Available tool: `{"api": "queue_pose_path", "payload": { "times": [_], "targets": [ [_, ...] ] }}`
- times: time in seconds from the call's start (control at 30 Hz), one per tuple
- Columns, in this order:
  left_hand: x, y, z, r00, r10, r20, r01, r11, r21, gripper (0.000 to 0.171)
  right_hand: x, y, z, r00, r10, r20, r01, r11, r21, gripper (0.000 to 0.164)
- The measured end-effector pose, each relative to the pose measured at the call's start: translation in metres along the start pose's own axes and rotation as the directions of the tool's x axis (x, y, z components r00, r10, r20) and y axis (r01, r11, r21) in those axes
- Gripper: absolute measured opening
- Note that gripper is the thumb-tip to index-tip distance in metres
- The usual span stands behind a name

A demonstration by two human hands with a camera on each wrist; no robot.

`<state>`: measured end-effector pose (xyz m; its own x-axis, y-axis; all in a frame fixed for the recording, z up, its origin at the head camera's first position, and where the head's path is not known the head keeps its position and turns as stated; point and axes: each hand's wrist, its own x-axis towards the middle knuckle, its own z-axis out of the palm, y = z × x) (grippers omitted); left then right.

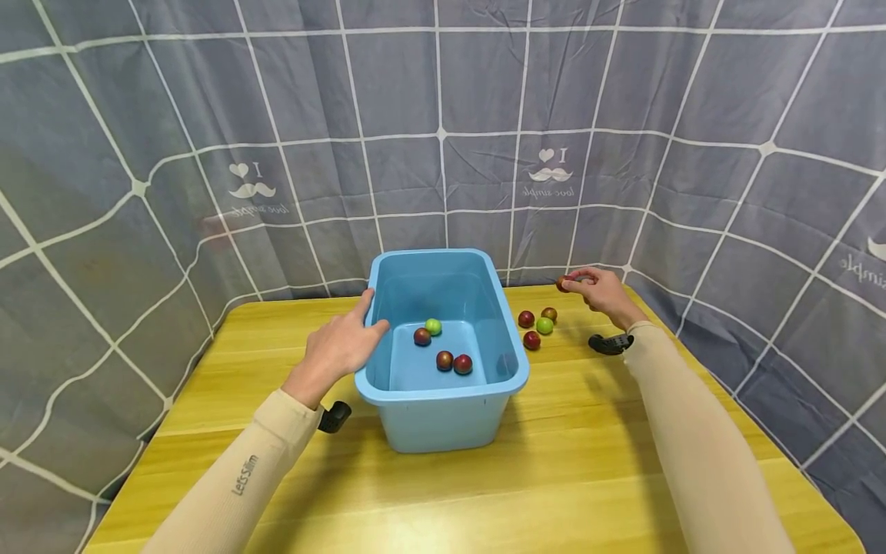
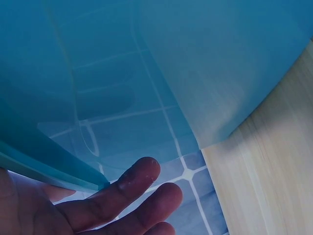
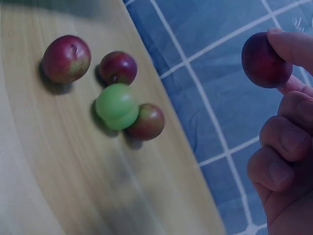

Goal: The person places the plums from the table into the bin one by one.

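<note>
A light blue plastic tub (image 1: 443, 419) stands on the table with several plums on its floor, among them a green plum (image 1: 433, 327) and a dark red plum (image 1: 463, 364). My left hand (image 1: 341, 342) holds its left rim, thumb over the inner side and fingers outside; in the left wrist view the fingers (image 2: 146, 210) look only slightly bent. To the right of the tub, raised near the table's back edge, my right hand (image 1: 604, 294) pinches a dark red plum (image 3: 264, 61) between thumb and fingertips. The other fingers of that hand are curled.
Beside the tub's right wall lie three reddish plums, one of them a larger red plum (image 3: 66, 59), with a green plum (image 3: 117, 106) close among them. The wooden table (image 1: 443, 500) ends at a grey checked curtain (image 1: 401, 177) behind and at both sides.
</note>
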<state>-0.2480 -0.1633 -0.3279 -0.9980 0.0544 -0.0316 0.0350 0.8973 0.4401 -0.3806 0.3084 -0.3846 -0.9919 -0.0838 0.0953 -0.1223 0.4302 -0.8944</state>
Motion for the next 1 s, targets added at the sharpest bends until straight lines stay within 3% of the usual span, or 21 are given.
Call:
{"api": "queue_pose_path", "payload": {
  "times": [0.3,0.57,0.87,1.0],
  "targets": [
    [0.002,0.0,-0.002,1.0,0.001,0.001,-0.001,1.0,-0.001,0.076,0.001,-0.039,0.0,0.999,-0.036,0.001,0.035,0.993,-0.113,0.045],
    [0.003,-0.001,-0.003,1.0,0.009,-0.004,-0.009,1.0,0.002,0.075,0.001,-0.062,0.001,0.995,-0.102,0.015,0.102,0.967,-0.235,0.045],
    [0.001,-0.002,-0.002,1.0,0.013,-0.002,-0.013,1.0,-0.008,0.076,-0.011,-0.109,0.011,0.989,-0.121,0.086,0.141,0.948,-0.287,0.037],
    [0.001,-0.002,-0.001,1.0,0.014,-0.006,-0.014,1.0,-0.008,0.076,-0.001,-0.11,0.015,0.98,-0.161,0.119,0.19,0.931,-0.311,0.043]
  ]
}}
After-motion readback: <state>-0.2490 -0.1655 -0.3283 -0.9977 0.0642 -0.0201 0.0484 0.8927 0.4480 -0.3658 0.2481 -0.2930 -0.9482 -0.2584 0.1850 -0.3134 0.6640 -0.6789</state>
